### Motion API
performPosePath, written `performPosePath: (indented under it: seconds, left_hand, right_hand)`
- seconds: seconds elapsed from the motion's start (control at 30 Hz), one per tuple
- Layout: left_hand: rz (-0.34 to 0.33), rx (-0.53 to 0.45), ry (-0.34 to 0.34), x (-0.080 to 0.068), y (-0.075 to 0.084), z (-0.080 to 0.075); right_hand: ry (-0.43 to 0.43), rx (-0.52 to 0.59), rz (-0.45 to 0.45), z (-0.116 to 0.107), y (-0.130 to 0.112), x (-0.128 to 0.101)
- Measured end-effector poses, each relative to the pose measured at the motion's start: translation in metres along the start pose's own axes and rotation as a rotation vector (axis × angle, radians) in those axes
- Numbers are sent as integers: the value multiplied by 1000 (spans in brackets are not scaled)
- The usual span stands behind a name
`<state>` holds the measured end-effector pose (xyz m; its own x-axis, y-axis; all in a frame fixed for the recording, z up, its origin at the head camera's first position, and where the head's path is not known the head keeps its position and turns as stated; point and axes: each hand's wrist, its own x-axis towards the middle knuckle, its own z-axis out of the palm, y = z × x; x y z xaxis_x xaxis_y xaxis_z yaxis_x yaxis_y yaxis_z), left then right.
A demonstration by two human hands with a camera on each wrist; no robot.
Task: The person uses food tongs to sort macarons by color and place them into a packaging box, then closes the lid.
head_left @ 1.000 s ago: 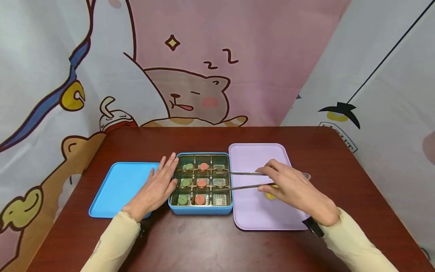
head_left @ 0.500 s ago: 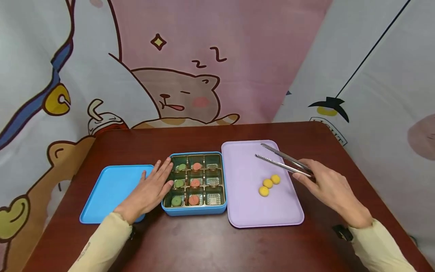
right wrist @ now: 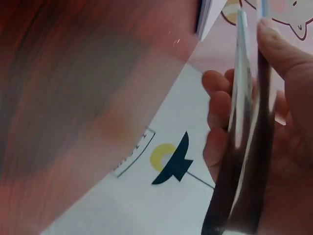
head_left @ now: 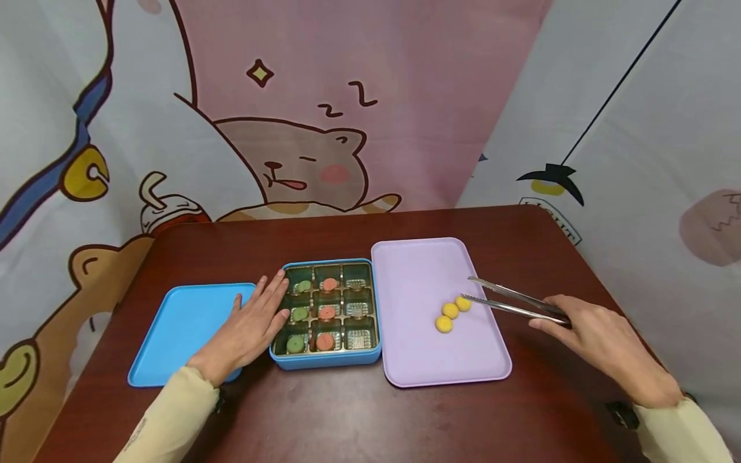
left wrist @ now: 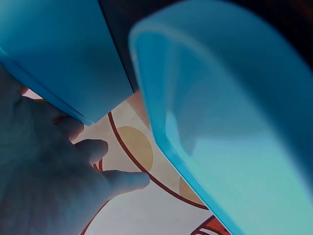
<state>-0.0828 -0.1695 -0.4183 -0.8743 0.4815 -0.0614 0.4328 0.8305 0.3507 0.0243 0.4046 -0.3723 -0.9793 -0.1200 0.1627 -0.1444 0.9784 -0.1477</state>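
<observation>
A blue box point(head_left: 326, 362) with nine compartments sits mid-table, holding green cakes point(head_left: 295, 344) in its left column and red ones point(head_left: 324, 341) in the middle column. My left hand point(head_left: 251, 328) lies flat against the box's left edge, partly over the blue lid point(head_left: 173, 331). To the right, a lilac tray point(head_left: 417, 289) carries three yellow cakes point(head_left: 451, 311) in a diagonal row. My right hand point(head_left: 602, 341) grips metal tongs point(head_left: 512, 301), whose spread tips point left, just right of the topmost yellow cake. The right wrist view shows the tongs point(right wrist: 244, 147) pinched between thumb and fingers.
The dark red table point(head_left: 359, 418) stands before a cartoon-printed curtain point(head_left: 301, 116). The box's right column of compartments holds only gold liners point(head_left: 359, 337). The left wrist view shows the blue box point(left wrist: 234, 122) and the lid point(left wrist: 54, 49) from very close.
My right hand drew the tongs out of the box, swung across the lilac tray, and now hovers its tips beside the yellow cakes. My left hand has stayed against the box.
</observation>
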Motion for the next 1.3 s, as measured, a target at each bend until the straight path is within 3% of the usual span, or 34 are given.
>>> performPosePath:
  seconds: [0.47,0.87,1.1,1.3]
  left_hand:
    - [-20,-2,-5,-5,-3,0]
    - [-21,-11,-2,-6,-2,1]
    - [-17,-14,-3,-4,-1,1]
    - [-7,-18,2,-1,1,0]
  right_hand:
    - [23,-85,-83,3,10,-6]
    - [165,-149,-206,11,3,5]
    - [125,-159,-162,13,1,5]
    - [141,-158,-167,15,2,3]
